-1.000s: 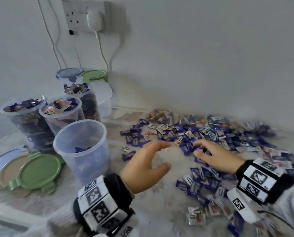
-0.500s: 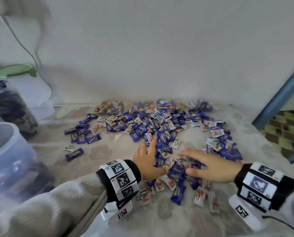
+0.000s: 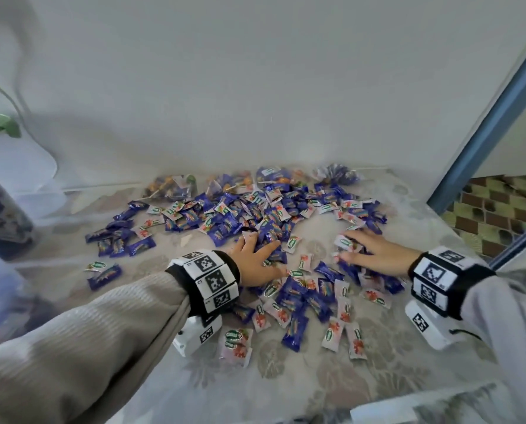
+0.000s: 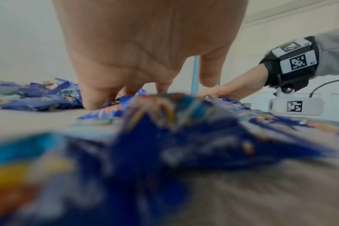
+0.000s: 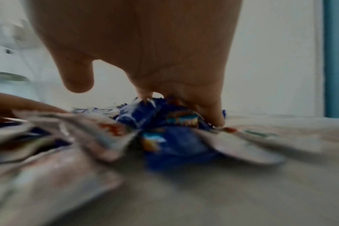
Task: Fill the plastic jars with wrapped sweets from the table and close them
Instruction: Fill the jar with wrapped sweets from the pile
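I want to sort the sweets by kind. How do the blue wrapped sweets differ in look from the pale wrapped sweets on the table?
The blue wrapped sweets have dark blue wrappers with a rainbow-coloured streak; the pale wrapped sweets have whitish-pink wrappers with a green oval logo and red print. The blue ones crowd the far pile; the pale ones are more common near the person. Both are small flat packets lying loose on the table.

Wrapped sweets (image 3: pixel 255 221) are lying spread across the counter (image 3: pixel 316 377) before the wall (image 3: pixel 255 87); both hands, left (image 3: pixel 257 264) and right (image 3: pixel 378 255), are resting among them, jars (image 3: pixel 1 209) standing far left.
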The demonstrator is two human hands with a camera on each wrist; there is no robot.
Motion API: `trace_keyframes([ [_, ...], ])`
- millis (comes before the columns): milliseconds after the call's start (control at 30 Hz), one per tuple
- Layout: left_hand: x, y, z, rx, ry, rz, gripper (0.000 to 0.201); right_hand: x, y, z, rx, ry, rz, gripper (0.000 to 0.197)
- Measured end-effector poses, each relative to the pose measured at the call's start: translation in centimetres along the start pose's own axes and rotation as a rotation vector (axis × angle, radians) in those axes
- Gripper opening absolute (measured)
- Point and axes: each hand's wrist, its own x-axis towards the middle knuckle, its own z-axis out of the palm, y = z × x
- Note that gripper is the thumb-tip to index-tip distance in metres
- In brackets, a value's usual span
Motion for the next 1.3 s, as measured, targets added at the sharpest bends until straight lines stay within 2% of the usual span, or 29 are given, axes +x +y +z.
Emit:
trace_keyframes([
  [67,-0.8,0.1,0.3,0.01,-0.034,0.059,0.074,-1.0,-1.4,0.7,-0.019,-0.037,-0.088,0.093],
  [167,-2.4,0.7,1.5,0.115,-0.06,0.121,0.083,-2.6,-3.2,2.0,-0.109,-0.147,-0.169,0.118],
  [233,-3.2,1.5,2.9,0.235,-0.013,0.101,0.089,-3.5,-3.8,2.8,-0.24,-0.193,-0.173,0.123],
  [333,-3.6,2.6,4.8,0.324,0.04,0.043,0.102,-4.7,-4.3,3.8,-0.478,-0.171,-0.187,0.122],
  [500,-3.4,3.2,5.6,0.353,0.059,-0.01,0.109,-4.8,-4.7,4.2,-0.563,-0.085,-0.217,0.12],
  [567,-3.1,3.1,5.3,0.322,0.076,-0.042,0.106,-4.2,-4.8,3.9,-0.599,-0.066,-0.233,0.117],
  [633,-2.6,2.7,4.6,0.31,0.088,-0.07,0.102,-3.5,-5.0,3.4,-0.601,-0.06,-0.255,0.105],
  [833,-1.4,1.2,3.2,0.324,0.219,-0.006,0.072,-1.3,-5.4,2.5,-0.436,-0.032,-0.294,0.076],
  [967,-0.7,0.4,2.1,0.207,0.186,0.0,0.052,-0.5,-6.0,2.0,-0.327,-0.022,-0.27,0.057],
  [1033,-0.6,0.1,1.5,0.129,0.169,0.024,0.041,-0.4,-6.2,1.7,-0.319,-0.012,-0.257,0.051],
  [1133,-0.6,-0.3,0.8,0.056,0.179,0.037,0.038,-0.3,-6.3,1.5,-0.275,0.043,-0.262,0.045],
  [1300,-1.5,-1.3,-0.5,-0.069,0.302,0.069,0.027,-0.3,-6.7,0.9,-0.088,0.154,-0.193,0.046],
])
